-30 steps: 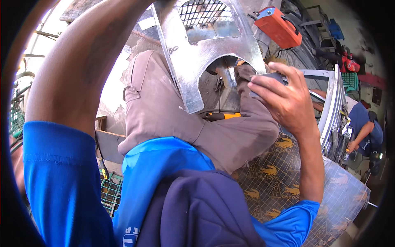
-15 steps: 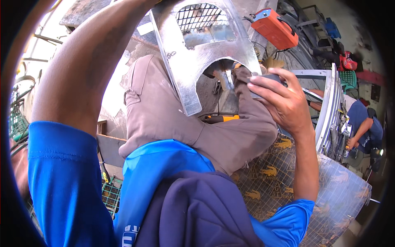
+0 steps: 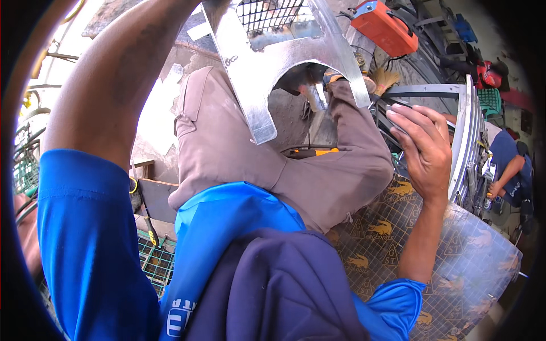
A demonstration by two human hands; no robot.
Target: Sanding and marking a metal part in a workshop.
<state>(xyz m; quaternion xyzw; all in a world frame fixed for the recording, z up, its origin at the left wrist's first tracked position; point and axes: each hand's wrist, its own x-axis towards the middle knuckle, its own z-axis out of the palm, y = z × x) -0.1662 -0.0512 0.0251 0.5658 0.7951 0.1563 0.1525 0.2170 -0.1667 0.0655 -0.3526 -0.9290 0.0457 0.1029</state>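
A shiny sheet-metal panel (image 3: 256,79) with a rounded cutout at its near end and a larger opening farther up leans between my legs. My left arm (image 3: 114,96) reaches up past the panel's left side. The upper edge cuts off nearly all of my left hand, so its fingers do not show. Just right of the panel's lower right tip, apart from it, my right hand (image 3: 424,142) is raised with its fingers stretched out and slightly bent. Nothing shows in it, though its palm side is hidden.
An orange box-shaped machine (image 3: 387,28) stands beyond the panel, near a straw brush (image 3: 384,79). A yellow-and-black tool (image 3: 313,152) lies between my legs. Pale metal frames (image 3: 462,136) stand at the right, a co-worker (image 3: 503,165) beyond them. Patterned sheeting (image 3: 398,244) lies below my right arm.
My right hand has moved right and slightly down, away from the panel's tip. The dark flat piece that was in its fingers no longer shows. The panel appears slightly higher in view.
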